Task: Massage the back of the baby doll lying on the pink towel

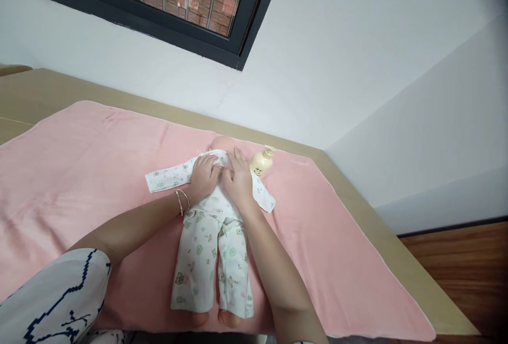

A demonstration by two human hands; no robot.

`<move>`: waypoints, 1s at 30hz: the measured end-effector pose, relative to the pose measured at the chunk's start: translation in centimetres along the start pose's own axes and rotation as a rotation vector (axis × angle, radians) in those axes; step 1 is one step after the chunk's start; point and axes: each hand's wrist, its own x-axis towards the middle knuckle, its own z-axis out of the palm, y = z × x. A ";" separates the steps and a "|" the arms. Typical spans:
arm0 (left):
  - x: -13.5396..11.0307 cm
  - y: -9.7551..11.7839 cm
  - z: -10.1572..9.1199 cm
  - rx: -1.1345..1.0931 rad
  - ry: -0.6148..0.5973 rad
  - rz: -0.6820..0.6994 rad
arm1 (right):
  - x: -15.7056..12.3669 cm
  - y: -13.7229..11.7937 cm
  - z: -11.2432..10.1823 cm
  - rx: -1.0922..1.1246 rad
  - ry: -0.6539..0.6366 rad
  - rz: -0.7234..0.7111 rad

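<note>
A baby doll (pixel 222 144) lies stretched out, its head toward the wall and its feet toward me. It wears a white printed top (pixel 217 202) and matching trousers (pixel 198 264). My left hand (pixel 205 177) rests on the left side of the upper torso, fingers laid out on the cloth. On the right side, my right hand (pixel 238 177) lies flat with its fingers pointing toward the head. The two thumbs are close together in the middle. Whether the doll lies face up or face down I cannot tell.
A pale yellow pump bottle (pixel 262 161) stands beside the doll's right-hand sleeve. Beneath everything is a pink blanket (pixel 325 238) on a wooden surface (pixel 357 211). A white wall (pixel 301 79) and a dark-framed window (pixel 238 42) rise behind.
</note>
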 end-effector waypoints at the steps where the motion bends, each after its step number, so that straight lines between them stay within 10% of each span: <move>1: 0.0 0.0 0.0 0.000 0.001 0.000 | 0.0 0.0 0.1 -0.010 -0.027 -0.005; 5: 0.1 0.0 -0.1 -0.006 -0.010 -0.015 | 0.1 0.2 0.2 0.001 -0.193 0.001; 10: 0.1 -0.2 0.1 0.002 -0.014 -0.019 | 0.3 0.2 -0.7 0.055 -0.023 0.011; 14: 0.3 -0.2 0.2 0.042 -0.042 -0.018 | 0.4 0.4 0.1 -0.061 -0.122 -0.016; 23: 2.1 2.8 -3.5 0.085 -0.427 0.246 | 1.5 2.4 -4.1 0.139 -0.096 -0.057; 30: 5.4 7.7 -2.5 -0.943 -0.400 -0.401 | 2.4 5.9 -7.5 -0.101 0.066 0.105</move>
